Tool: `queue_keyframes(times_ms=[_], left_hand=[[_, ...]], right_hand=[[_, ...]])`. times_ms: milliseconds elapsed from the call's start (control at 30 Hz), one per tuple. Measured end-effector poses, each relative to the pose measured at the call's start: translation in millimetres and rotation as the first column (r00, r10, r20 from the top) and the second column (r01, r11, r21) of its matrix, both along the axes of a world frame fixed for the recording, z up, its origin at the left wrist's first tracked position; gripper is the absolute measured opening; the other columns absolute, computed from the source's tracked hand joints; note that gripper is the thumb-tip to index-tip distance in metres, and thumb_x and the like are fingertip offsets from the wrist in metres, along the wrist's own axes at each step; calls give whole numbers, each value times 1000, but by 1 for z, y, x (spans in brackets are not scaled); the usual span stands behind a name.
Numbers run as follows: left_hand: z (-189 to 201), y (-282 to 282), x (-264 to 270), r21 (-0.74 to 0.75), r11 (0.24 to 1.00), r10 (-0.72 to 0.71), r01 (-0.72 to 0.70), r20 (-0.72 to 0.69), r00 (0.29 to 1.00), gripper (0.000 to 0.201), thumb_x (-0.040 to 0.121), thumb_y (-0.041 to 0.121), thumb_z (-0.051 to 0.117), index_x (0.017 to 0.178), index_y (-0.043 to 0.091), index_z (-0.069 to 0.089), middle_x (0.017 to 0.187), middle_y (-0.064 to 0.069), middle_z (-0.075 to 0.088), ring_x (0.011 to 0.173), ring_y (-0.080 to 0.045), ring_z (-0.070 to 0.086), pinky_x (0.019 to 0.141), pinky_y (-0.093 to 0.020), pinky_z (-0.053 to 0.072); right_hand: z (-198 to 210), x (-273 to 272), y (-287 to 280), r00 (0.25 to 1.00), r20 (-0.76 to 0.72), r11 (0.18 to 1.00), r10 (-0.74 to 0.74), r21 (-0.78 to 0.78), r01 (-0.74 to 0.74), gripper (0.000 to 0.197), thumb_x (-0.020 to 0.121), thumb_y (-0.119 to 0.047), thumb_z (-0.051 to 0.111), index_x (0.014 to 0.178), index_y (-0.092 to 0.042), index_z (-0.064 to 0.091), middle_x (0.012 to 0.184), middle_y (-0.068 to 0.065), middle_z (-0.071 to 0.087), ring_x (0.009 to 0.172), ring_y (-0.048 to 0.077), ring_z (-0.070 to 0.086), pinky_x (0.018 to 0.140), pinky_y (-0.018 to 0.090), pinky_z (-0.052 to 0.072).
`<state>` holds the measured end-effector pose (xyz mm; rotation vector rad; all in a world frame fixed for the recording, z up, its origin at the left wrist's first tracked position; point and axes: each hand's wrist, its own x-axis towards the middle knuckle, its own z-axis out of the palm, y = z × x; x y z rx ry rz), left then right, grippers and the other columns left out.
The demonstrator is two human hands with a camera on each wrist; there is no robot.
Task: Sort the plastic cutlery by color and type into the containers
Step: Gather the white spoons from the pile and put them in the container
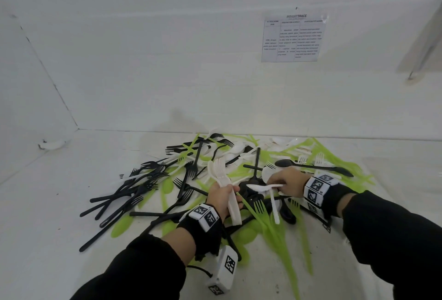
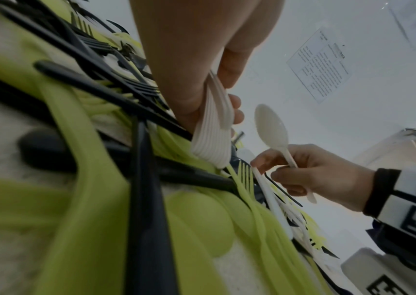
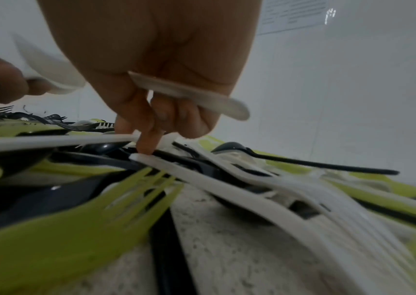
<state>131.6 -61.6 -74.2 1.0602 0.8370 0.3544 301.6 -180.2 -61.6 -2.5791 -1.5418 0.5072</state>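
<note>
A tangled pile of black, green and white plastic cutlery (image 1: 215,180) lies on the white table (image 1: 47,216). My left hand (image 1: 222,198) grips a stacked bundle of white forks (image 1: 220,173), tines pointing up and away; the stack (image 2: 211,137) shows clearly in the left wrist view. My right hand (image 1: 287,183) holds a white spoon (image 1: 259,188) across its palm, bowl toward the left hand. Its index fingertip (image 3: 146,147) presses on the handle end of a white fork (image 3: 214,185) lying on the pile. The spoon handle (image 3: 189,95) sticks out of the curled fingers.
White walls close off the table at the back and left. A printed sheet (image 1: 294,37) hangs on the back wall. A black spoon (image 1: 311,167) lies just beyond my right hand. Green forks (image 1: 260,211) and black handles lie between both wrists.
</note>
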Motion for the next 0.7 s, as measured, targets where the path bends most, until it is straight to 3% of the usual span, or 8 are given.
queue_keyframes(times_ms=[100, 200, 300, 367, 500, 567, 700], left_hand=[[0, 0, 1, -7, 1000, -5, 5, 6, 1000, 18, 98, 0, 35, 88, 11, 44, 76, -9, 51, 57, -20, 47, 54, -33, 46], [-1, 2, 3, -24, 1000, -8, 9, 12, 1000, 17, 98, 0, 35, 90, 12, 45, 76, -9, 52, 56, -21, 47, 55, -34, 45], [-1, 3, 6, -28, 1000, -11, 11, 10, 1000, 16, 97, -1, 35, 90, 9, 44, 77, -10, 52, 56, -22, 46, 55, -34, 43], [-1, 3, 9, -29, 999, -18, 18, 12, 1000, 17, 97, -2, 35, 88, 10, 44, 76, -10, 52, 57, -22, 45, 56, -35, 42], [-1, 1, 12, -41, 998, -36, 37, 21, 999, 18, 96, -4, 34, 87, 9, 42, 74, -11, 49, 56, -21, 42, 56, -33, 39], [-2, 2, 13, -58, 997, -40, 42, 33, 999, 16, 96, -4, 34, 88, 8, 40, 71, -10, 48, 53, -20, 40, 55, -31, 36], [-6, 4, 13, -87, 995, -41, 46, 53, 998, 11, 99, 5, 38, 88, 9, 41, 68, -9, 48, 48, -19, 41, 51, -29, 36]], right_hand=[[0, 3, -4, 984, -53, 980, -168, 104, 172, 37, 85, -19, 58, 121, -11, 56, 97, 3, 59, 90, 18, 55, 78, 24, 41], [3, 5, -2, 886, -188, 875, -423, 170, 454, 37, 97, -22, 41, 129, -5, 44, 119, 14, 56, 111, 30, 53, 79, 27, 35], [5, -2, 6, 782, -255, 792, -568, 87, 604, 34, 100, -15, 32, 126, 3, 45, 111, 13, 54, 115, 35, 52, 80, 30, 40], [7, -13, 14, 795, -229, 818, -561, -4, 576, 35, 100, -14, 33, 122, 6, 50, 115, 15, 55, 116, 32, 53, 84, 32, 42], [-5, -32, 32, 865, -107, 872, -489, -42, 488, 44, 99, -33, 35, 121, 0, 55, 125, 16, 57, 118, 29, 52, 94, 32, 40], [-9, -39, 38, 877, -60, 879, -476, -31, 475, 37, 95, -24, 44, 121, 0, 55, 126, 17, 56, 118, 30, 53, 95, 34, 42], [-6, -41, 40, 876, -33, 876, -481, -20, 481, 29, 95, -11, 42, 120, 0, 54, 125, 15, 57, 117, 28, 54, 93, 32, 45]])
